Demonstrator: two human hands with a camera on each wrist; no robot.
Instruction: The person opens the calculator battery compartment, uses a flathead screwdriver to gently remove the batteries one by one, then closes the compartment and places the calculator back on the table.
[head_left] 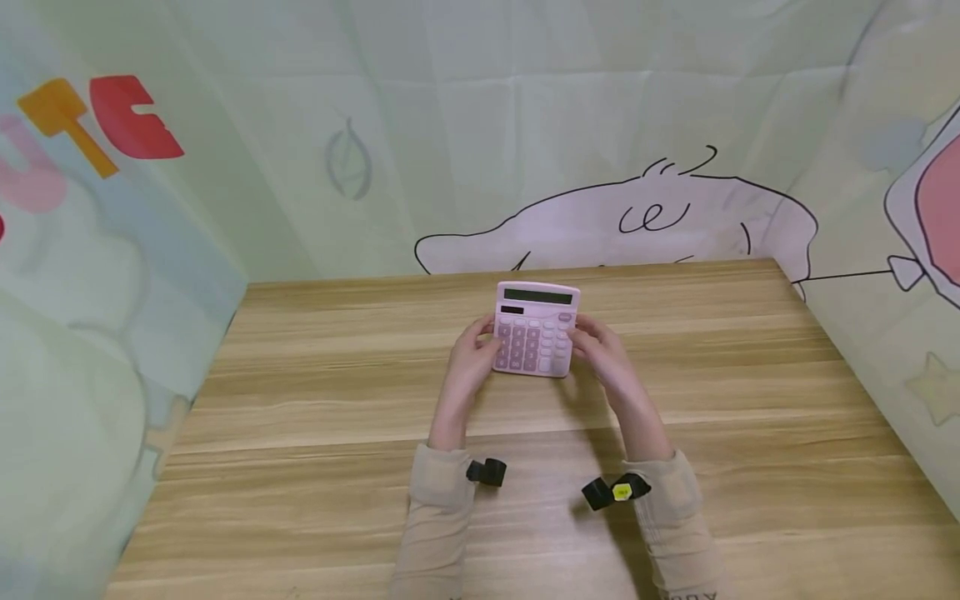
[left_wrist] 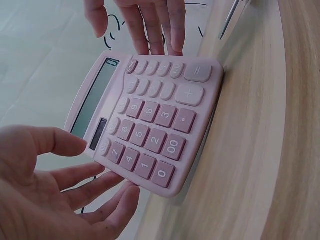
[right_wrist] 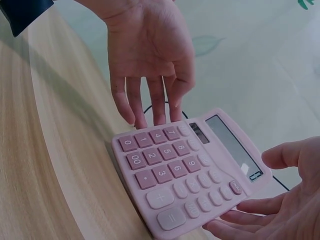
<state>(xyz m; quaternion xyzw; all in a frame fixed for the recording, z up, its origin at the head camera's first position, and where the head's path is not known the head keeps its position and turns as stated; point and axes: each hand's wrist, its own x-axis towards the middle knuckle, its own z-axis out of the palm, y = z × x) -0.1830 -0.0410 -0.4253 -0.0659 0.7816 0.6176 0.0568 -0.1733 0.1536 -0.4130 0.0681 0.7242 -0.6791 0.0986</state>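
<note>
A pink desktop calculator (head_left: 534, 330) is tilted up at the back of the table between both hands. Its display, solar strip and keys face the person. My left hand (head_left: 471, 357) grips its left edge, with the thumb at the front edge and fingertips partly hidden behind in the left wrist view. On the opposite side my right hand (head_left: 609, 357) holds the right edge, the thumb beside the display and the other fingers under the body in the right wrist view. A digit shows on the calculator's display (right_wrist: 235, 145).
The wood-grain table (head_left: 315, 400) ends at the back against a pale printed cloth (head_left: 465, 125) that also hangs at both sides. Black wrist devices sit at the left cuff (head_left: 444, 475) and right cuff (head_left: 671, 487).
</note>
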